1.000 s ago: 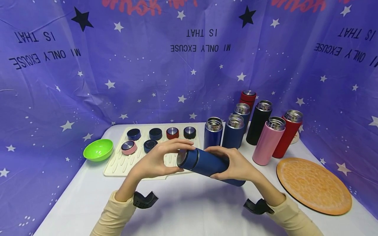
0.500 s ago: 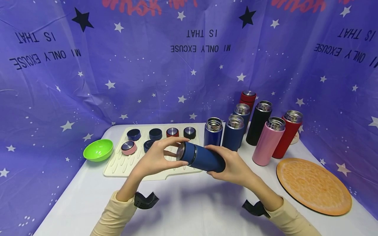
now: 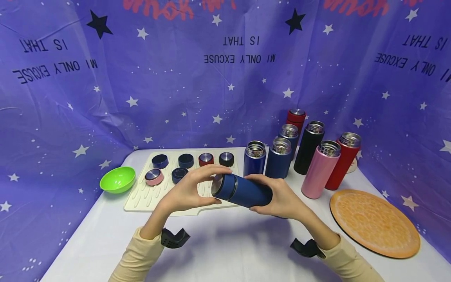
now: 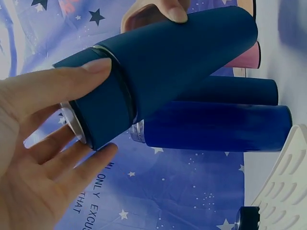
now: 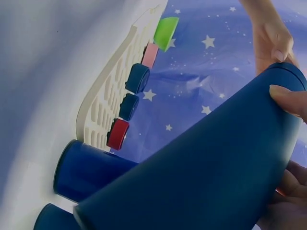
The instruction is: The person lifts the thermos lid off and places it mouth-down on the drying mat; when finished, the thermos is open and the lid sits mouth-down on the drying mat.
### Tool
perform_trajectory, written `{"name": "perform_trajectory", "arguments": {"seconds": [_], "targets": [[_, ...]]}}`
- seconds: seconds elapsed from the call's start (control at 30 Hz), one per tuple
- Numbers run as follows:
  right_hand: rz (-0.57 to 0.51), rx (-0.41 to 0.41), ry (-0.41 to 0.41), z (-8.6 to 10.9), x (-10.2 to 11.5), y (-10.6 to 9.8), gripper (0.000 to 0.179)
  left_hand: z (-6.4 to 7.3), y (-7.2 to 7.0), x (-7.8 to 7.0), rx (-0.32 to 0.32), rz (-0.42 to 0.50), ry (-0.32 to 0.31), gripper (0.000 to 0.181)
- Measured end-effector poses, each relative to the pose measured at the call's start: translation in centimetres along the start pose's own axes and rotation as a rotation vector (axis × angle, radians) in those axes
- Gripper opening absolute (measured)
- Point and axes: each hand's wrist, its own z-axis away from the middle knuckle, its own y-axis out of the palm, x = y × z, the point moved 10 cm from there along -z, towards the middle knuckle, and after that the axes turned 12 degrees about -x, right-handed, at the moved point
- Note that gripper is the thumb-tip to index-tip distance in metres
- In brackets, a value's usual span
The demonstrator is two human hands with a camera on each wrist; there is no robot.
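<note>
A dark blue thermos bottle (image 3: 251, 192) is held tilted above the white table, its lidded end to the left. My left hand (image 3: 192, 188) holds the lid (image 3: 226, 187), which sits on the neck with a thin dark seam below it. In the left wrist view, the thumb lies across the lid (image 4: 98, 98) and the other fingers reach round its far side. My right hand (image 3: 282, 197) grips the body from the right, its thumb and fingers on opposite sides. The right wrist view shows the bottle body (image 5: 192, 153) large in front, hiding part of the hand.
Behind, a cream drying mat (image 3: 141, 200) carries several bottle lids, among them a pink lid (image 3: 154, 177). A green bowl (image 3: 118, 180) stands left. Several lidless bottles, including a pink bottle (image 3: 320, 172), and a lidded red bottle (image 3: 296, 117) stand right, near a round orange mat (image 3: 375, 223).
My left fingers have shifted on the lid, reaching further out and then coming back round it. The bottle has tipped a little in my right hand, its base less in sight than a second ago.
</note>
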Motion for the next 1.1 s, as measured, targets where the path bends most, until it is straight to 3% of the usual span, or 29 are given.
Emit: {"name": "perform_trajectory", "arguments": {"seconds": [0.07, 0.17, 0.4, 0.6, 0.77, 0.93, 1.1], "targets": [[0.001, 0.013, 0.013, 0.1, -0.2, 0.2, 0.08, 0.0, 0.0, -0.2, 0.002, -0.002, 0.009, 0.066], [0.016, 0.025, 0.014, 0.1, -0.2, 0.4, 0.08, 0.2, 0.0, 0.8, -0.011, 0.0, 0.003, 0.066], [0.072, 0.018, 0.009, 0.2, 0.1, 0.7, 0.079, 0.8, 0.0, 4.2, -0.05, -0.002, -0.114, 0.07], [0.113, -0.012, -0.009, 0.3, 0.4, 0.7, 0.078, 1.0, -0.4, 4.8, -0.118, -0.042, -0.194, 0.065], [0.133, -0.033, -0.051, 0.3, 0.8, 0.8, 0.079, 1.1, -0.5, 4.8, -0.137, -0.06, -0.227, 0.068], [0.095, -0.026, -0.03, 0.2, 0.5, 0.4, 0.08, 0.9, -0.2, 4.6, -0.102, -0.059, -0.18, 0.068], [0.01, 0.051, 0.001, 0.1, 0.2, 0.2, 0.077, 0.7, 0.4, 3.3, -0.022, -0.019, -0.033, 0.07]]}}
